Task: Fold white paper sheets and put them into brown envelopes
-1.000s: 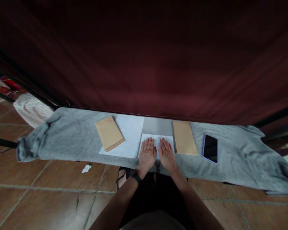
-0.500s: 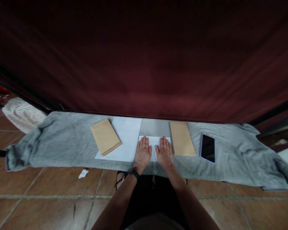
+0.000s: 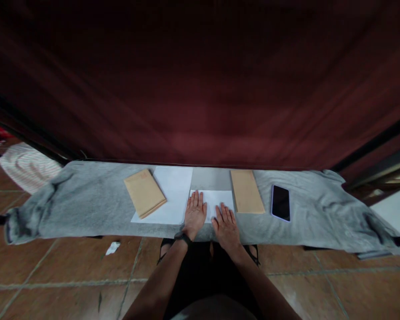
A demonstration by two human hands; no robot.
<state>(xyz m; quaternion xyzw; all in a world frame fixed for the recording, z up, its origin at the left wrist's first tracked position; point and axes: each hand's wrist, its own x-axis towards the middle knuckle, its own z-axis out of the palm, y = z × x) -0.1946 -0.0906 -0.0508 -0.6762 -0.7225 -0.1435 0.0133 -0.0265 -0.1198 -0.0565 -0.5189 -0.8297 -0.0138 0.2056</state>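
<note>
A small white paper (image 3: pixel 212 200), perhaps a folded sheet, lies in front of me on the grey cloth. Flat on its left part rests my left hand (image 3: pixel 195 212), fingers stretched forward and a dark band on the wrist. My right hand (image 3: pixel 226 226) lies palm down over its lower right edge, fingers spread a little. Left of them is a larger white sheet (image 3: pixel 175 191), with a stack of brown envelopes (image 3: pixel 146 193) lying aslant on its left side. Another brown envelope or stack of them (image 3: pixel 247 191) lies just right of the small paper.
The grey cloth (image 3: pixel 93 200) covers a narrow bench or table. A phone (image 3: pixel 280 203) with a purple edge lies at the right. Behind stands a dark red curtain or panel (image 3: pixel 200 111). A striped cloth (image 3: pixel 30 166) hangs at the far left. Below is a tiled floor (image 3: pixel 70 262).
My right hand has slid back toward me over the small paper, baring more of its right part. My left hand stays flat near the paper's left edge. The view has shifted slightly.
</note>
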